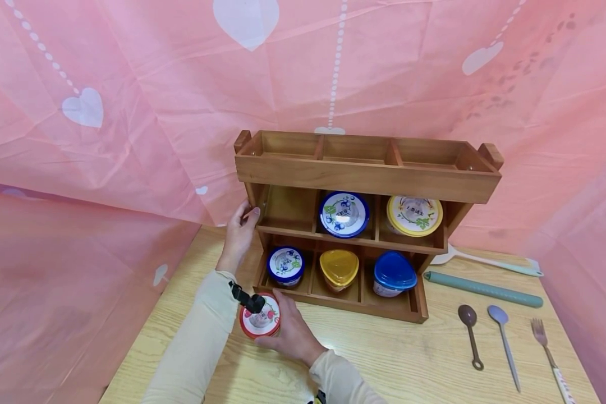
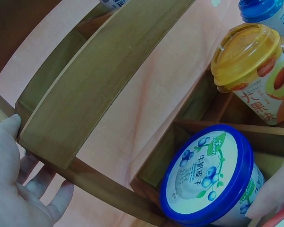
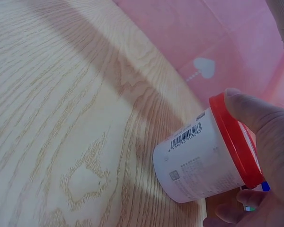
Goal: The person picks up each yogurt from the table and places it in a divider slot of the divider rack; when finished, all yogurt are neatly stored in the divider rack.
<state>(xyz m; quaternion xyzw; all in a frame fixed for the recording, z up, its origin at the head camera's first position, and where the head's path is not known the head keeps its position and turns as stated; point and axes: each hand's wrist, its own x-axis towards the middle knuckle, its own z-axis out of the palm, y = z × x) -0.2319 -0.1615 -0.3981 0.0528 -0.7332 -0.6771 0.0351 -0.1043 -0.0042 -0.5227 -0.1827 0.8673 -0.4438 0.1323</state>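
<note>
My left hand (image 1: 238,238) grips the left side of a three-tier wooden rack (image 1: 368,175); in the left wrist view its thumb and fingers are about the shelf's end. Low in front of the rack, my right hand (image 1: 295,328) holds a red-lidded cup (image 3: 199,158) by its lid, thumb on the rim. Whether the cup's base touches the table cannot be told. On the bottom tier sit a blue-lidded blueberry cup (image 1: 285,265), a yellow-lidded cup (image 1: 339,268) and a blue-lidded cup (image 1: 394,275). The middle tier bears another blueberry cup (image 1: 344,214) and a yellow-rimmed cup (image 1: 414,215).
Right of the rack lie a white spatula-like utensil (image 1: 495,262), a green rod (image 1: 485,289), a brown spoon (image 1: 468,322), a grey-blue spoon (image 1: 502,331) and a fork (image 1: 547,350). Pink cloth (image 1: 156,112) with hearts hangs behind the wooden table (image 1: 384,359).
</note>
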